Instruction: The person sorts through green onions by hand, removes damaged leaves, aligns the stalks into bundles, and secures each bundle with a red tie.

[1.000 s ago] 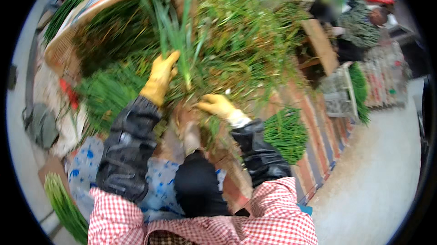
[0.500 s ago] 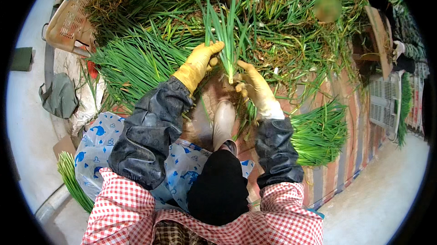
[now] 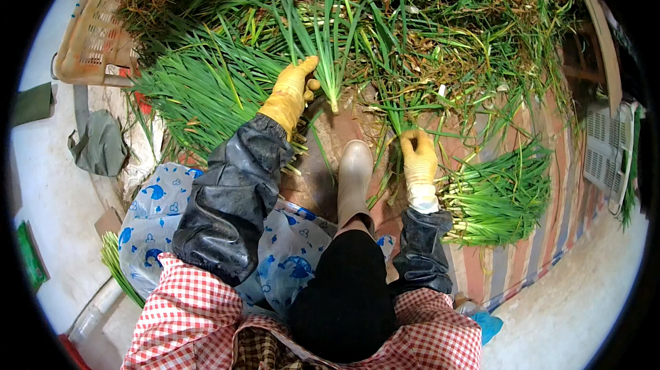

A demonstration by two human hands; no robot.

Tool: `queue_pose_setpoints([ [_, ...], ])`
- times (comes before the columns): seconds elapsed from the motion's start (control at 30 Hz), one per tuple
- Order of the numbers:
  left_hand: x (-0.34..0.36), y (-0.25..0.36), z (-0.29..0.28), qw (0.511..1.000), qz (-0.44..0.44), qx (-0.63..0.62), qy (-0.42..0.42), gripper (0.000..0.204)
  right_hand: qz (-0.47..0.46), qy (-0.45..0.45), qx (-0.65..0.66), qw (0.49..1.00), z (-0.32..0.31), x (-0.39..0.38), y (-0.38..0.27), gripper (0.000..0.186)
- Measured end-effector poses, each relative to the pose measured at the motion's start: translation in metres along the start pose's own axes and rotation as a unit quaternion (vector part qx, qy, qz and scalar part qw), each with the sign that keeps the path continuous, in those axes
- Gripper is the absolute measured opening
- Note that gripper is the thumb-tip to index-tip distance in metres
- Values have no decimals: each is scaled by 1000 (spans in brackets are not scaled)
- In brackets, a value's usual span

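My left hand [image 3: 289, 95], in a yellow rubber glove, has its fingers closed on a green leafy stalk [image 3: 330, 78] with a pale base, held upright in view beside a neat pile of long leaves [image 3: 199, 95]. Lower and to the right, my right hand [image 3: 418, 164], gloved too, has its fingers curled down in a pinch on some loose green stalks [image 3: 397, 122] at the edge of a tangled heap [image 3: 467, 47]. A trimmed bundle [image 3: 498, 198] with pale ends lies just right of that hand, on a striped sheet [image 3: 495, 280].
A plastic crate [image 3: 96, 40] stands upper left, a grey crate [image 3: 605, 157] at the right beside a wooden board [image 3: 601, 53]. My boot [image 3: 355, 174] is between my arms. Blue-patterned plastic [image 3: 144, 232], a dark cloth bag [image 3: 100, 146] and more stalks [image 3: 117, 267] lie at the left.
My right hand has left the upright stalk's base, moving right and down to the loose stalks. My left hand still holds its stalk, slightly further left. The view has shifted.
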State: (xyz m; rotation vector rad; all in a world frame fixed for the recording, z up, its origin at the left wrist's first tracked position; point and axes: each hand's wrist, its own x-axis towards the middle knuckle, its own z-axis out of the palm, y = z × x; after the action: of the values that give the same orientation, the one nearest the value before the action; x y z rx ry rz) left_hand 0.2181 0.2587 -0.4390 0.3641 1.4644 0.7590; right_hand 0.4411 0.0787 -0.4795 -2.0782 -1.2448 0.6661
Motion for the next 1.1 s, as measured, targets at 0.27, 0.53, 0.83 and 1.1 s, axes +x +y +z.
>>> queue_pose_setpoints([
  [0.27,-40,-30,0,989,16,83,-120,19,187,-339,479,788,45,26,-74,28],
  [0.53,-71,-61,-28,975,138,170,-44,41,-128,-110,-66,983,63,-19,-101,28],
  [0.83,-70,-44,-33,993,-20,103,-51,17,186,-274,439,835,50,-22,-81,24],
  [1.1,-69,-54,-20,999,-16,36,-13,20,133,-229,402,877,75,-47,-72,20],
])
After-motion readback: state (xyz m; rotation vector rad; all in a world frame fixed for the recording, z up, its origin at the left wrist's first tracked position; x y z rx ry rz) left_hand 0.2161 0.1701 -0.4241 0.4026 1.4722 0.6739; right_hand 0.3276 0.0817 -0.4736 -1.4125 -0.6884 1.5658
